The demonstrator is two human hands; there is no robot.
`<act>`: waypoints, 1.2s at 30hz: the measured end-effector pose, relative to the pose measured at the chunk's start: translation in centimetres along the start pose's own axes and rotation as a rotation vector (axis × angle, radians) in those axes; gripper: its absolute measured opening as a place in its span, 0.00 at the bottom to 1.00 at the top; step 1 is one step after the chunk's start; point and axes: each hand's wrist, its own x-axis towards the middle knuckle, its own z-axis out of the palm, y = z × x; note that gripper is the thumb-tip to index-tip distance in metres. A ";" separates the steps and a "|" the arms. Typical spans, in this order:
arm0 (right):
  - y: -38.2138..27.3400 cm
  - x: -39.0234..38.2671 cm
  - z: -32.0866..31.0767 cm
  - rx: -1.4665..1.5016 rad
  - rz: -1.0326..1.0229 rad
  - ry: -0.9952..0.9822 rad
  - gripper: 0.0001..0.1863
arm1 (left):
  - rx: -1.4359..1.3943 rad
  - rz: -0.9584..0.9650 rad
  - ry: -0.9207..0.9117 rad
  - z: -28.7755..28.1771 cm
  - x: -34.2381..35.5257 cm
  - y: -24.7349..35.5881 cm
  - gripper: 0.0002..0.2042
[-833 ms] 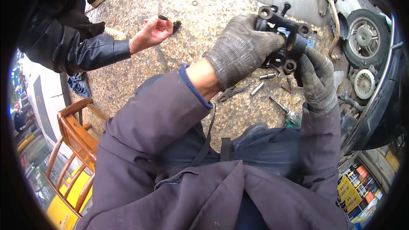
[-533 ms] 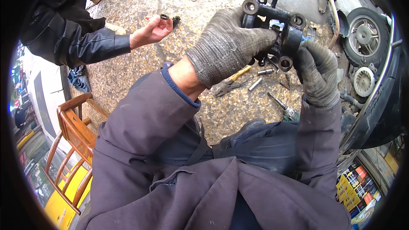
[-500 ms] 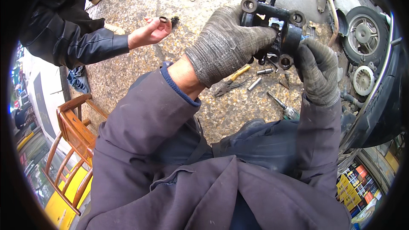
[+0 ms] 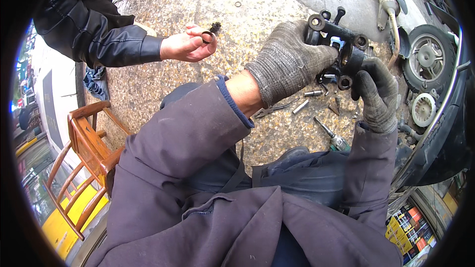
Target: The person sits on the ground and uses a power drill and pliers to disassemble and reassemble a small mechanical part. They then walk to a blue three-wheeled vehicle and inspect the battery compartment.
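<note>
Both my hands wear grey knitted work gloves and hold up a black metal bracket with round, bushed ends and a thick ring. My left hand is closed round its left side, the thumb lying across the front. On the right, my right hand grips the ring side with bent fingers; some fingertips are hidden behind the part. Below the bracket, pliers, short metal pins and a screwdriver-like tool with a green handle lie on the ground.
At the left another person's hand holds a metal ring. A wooden chair stands at my left. To the right are a wheel, a white round fan-like part and an exhaust pipe. A small ring lies farther off.
The bracket and both hands appear shifted to the right, the left hand most, and the bracket has turned a little. The other person's hand now shows the metal ring more openly.
</note>
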 end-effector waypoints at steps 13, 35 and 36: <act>1.7 0.9 0.7 0.107 0.025 0.151 0.12 | -0.132 0.006 0.095 0.5 0.5 -0.7 0.10; 0.8 2.3 1.9 0.067 0.072 0.145 0.16 | 0.063 0.021 0.178 0.0 0.6 0.2 0.16; 0.6 2.4 2.1 0.095 0.085 0.163 0.18 | 0.233 0.051 0.209 0.0 0.5 0.3 0.15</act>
